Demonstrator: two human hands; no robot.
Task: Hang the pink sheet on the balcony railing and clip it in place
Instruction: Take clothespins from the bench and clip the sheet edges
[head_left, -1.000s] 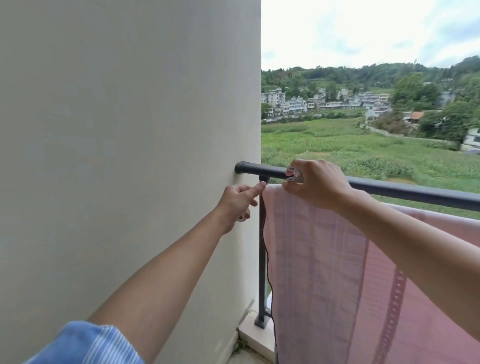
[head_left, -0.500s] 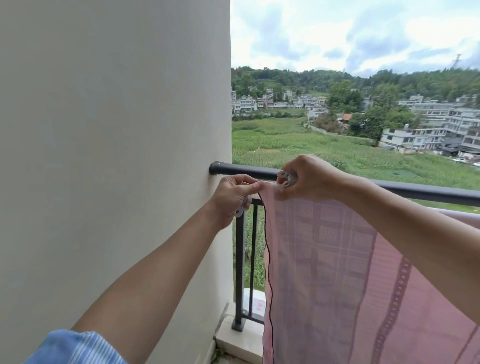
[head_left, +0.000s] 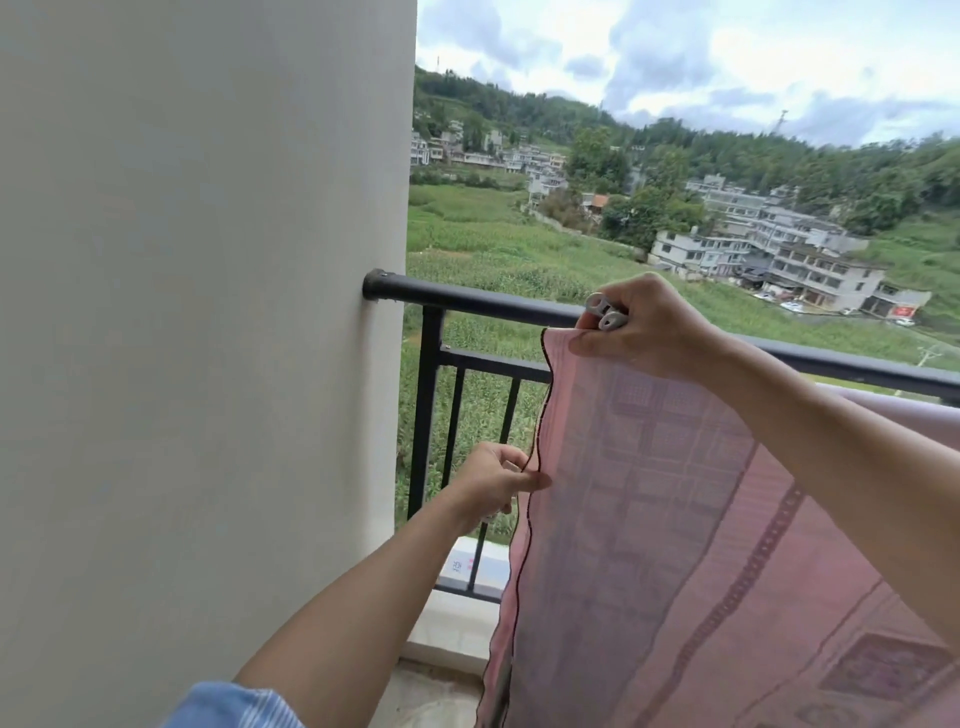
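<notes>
The pink sheet (head_left: 675, 519) drapes over the railing (head_left: 467, 299), filling the view toward 4 o'clock. Since half a second ago our left hand (head_left: 498, 480) has dropped from the top corner to 7 o'clock of the right hand (head_left: 649, 327). It now pinches the hem, which we judge tensions the edge. The right hand stays at the rail, gripping the sheet's corner and the clip (head_left: 605, 312), apparently not yet clamped.

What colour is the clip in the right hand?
White to pale grey: the clip shows best in the head view.
</notes>
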